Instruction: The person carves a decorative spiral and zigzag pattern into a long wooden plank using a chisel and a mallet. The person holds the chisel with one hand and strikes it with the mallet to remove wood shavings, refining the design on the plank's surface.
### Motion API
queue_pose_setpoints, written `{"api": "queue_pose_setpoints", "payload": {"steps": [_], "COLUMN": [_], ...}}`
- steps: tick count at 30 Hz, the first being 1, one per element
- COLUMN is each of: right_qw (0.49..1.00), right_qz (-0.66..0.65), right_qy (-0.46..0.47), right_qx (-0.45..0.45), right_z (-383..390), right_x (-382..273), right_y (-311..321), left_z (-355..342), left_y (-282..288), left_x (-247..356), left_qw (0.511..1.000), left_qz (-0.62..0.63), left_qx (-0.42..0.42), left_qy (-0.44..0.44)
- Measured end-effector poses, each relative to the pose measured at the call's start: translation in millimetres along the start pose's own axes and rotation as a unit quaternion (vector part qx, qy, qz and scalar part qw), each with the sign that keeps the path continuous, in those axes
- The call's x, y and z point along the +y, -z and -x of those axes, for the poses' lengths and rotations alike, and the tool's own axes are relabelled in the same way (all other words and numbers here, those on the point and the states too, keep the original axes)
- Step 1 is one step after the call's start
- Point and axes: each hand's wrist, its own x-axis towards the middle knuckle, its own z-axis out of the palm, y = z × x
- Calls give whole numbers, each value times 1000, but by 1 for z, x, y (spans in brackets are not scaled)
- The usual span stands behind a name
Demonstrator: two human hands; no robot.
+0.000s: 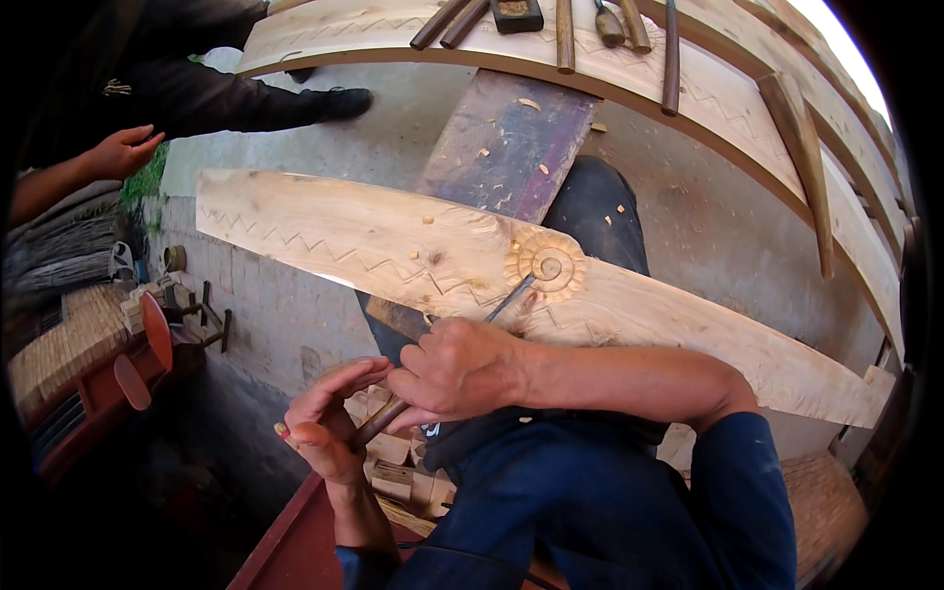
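Note:
A long pale wooden board (678,300) lies across in front of me, carved with a zigzag line and a round flower-like rosette (551,267). My right hand (452,369) is wrapped round a carving chisel (509,300). The chisel's blade slants up to the rosette's lower left edge, its tip against the wood. Its wooden handle runs down left, out of the fist. At the handle's butt end is my left hand (329,418), palm toward it and fingers stretched out. Whether the palm presses on the butt is hard to tell.
Beyond it, a curved carved beam (393,44) bears several tool handles (565,37) and a small dark block (517,14). A tapered wooden piece (801,162) leans at right. A stained plank (497,138) runs underneath. Another person's hand (123,152) shows at left, above stacked wood (74,334).

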Motion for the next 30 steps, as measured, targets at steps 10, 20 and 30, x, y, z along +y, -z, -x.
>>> {"api": "queue_pose_setpoints", "payload": {"steps": [10, 20, 30], "right_qw": [997, 987, 948], "right_qz": [72, 81, 287], "right_qy": [29, 130, 26], "right_qx": [-17, 45, 135], "right_z": [21, 38, -20], "right_x": [-29, -43, 8], "right_y": [18, 20, 179], "left_z": [34, 4, 11], "left_y": [-9, -62, -77], "left_x": [12, -13, -36], "left_qw": [990, 976, 991], "left_qz": [-25, 81, 10], "left_qx": [-114, -186, -101], "left_qy": [82, 73, 82]}}
